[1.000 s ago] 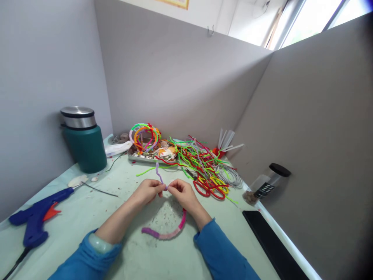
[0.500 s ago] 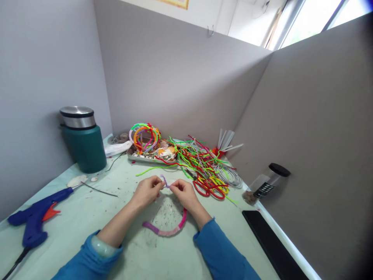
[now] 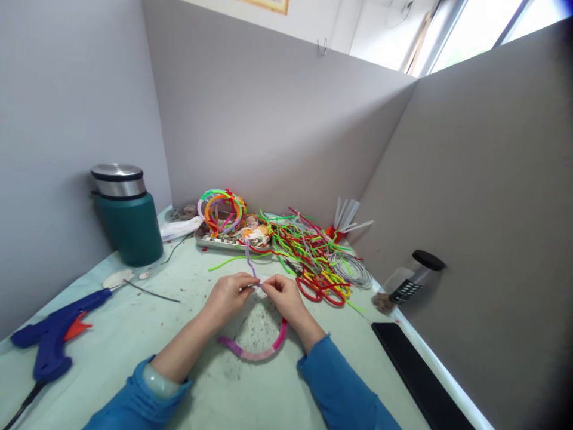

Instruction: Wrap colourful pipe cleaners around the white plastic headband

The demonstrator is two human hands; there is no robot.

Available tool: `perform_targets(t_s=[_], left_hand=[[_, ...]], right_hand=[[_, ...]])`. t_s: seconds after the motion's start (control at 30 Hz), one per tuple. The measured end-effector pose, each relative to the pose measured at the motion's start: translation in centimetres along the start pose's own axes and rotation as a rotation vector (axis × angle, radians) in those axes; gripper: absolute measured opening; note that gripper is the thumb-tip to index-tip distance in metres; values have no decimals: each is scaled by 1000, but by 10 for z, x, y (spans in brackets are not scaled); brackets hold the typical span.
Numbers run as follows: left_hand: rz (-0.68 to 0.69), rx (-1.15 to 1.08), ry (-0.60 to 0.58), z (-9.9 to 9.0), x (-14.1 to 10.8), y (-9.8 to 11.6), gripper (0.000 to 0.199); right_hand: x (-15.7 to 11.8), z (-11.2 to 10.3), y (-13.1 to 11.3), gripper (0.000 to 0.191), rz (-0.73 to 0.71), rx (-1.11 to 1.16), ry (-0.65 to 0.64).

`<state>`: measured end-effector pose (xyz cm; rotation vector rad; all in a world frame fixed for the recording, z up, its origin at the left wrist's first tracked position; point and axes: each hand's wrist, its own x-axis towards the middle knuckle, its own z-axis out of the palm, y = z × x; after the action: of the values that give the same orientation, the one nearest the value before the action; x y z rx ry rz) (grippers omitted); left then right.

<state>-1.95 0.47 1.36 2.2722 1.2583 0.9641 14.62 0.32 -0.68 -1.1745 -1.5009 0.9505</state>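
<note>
My left hand (image 3: 230, 297) and my right hand (image 3: 283, 294) nearly meet above the middle of the table, each closed in a pinch. Between their fingertips is a thin purple pipe cleaner (image 3: 249, 258), and its free end stands up and away from me, towards the tray. Below the hands a curved strip wrapped in purple, pale pink and bright pink (image 3: 259, 356) runs up under my right hand, which hides its upper end.
A tray (image 3: 215, 243) of shells holds colourful rings (image 3: 222, 212). Right of it lie a pipe cleaner pile (image 3: 299, 236) and red-handled scissors (image 3: 320, 291). A blue glue gun (image 3: 56, 334) and green flask (image 3: 129, 224) stand left; a jar (image 3: 403, 283) and black bar (image 3: 416, 373) right.
The purple pipe cleaner now extends farther up from the fingertips. My left hand has turned slightly, its fingers reaching over towards my right hand. My right hand has hardly moved.
</note>
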Motion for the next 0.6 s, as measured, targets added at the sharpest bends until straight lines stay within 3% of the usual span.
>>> perform_targets(t_s=[0.47,0.6], left_hand=[[46,-30,20,0,3,-1,24],[-42,-65,-32,-1,2,3,26]], right_hand=[[-2,2,-3,14,-32,46,-39],[-2,1,-4,13,-35,47,-44]])
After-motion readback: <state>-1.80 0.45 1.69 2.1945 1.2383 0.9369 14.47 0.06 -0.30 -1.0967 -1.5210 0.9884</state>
